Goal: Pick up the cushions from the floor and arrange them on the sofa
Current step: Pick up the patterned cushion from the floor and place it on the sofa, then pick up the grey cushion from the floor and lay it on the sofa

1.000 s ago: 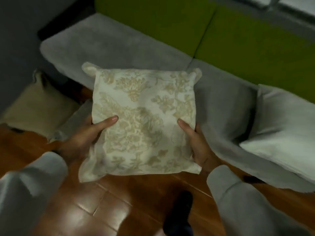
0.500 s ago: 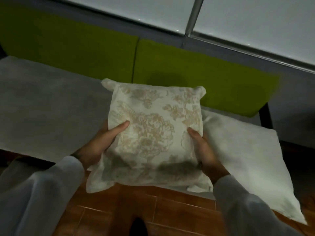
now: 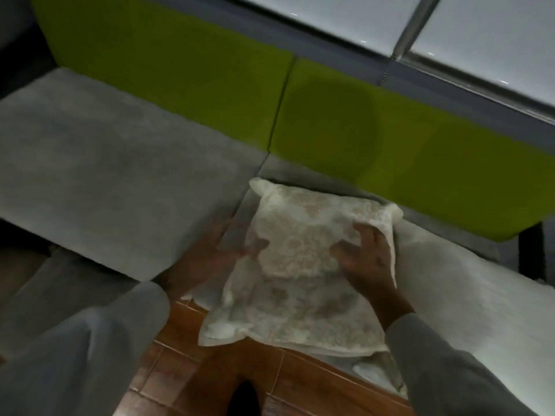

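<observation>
A cream cushion with a beige floral print hangs over the front edge of the sofa's grey seat, its top corners near the green backrest. My left hand grips its left edge, thumb on the print. My right hand presses on its upper right part with fingers spread and curled into the fabric. A plain white cushion lies flat on the seat just right of it, partly under the printed one.
The wooden floor shows below the seat edge, with a dark foot at the bottom. Behind the backrest runs a grey ledge and a window frame. The left half of the seat is bare grey fabric.
The printed cushion has moved forward and down from mid-air onto the seat, beside the white cushion. My right hand has shifted from its edge onto its top face.
</observation>
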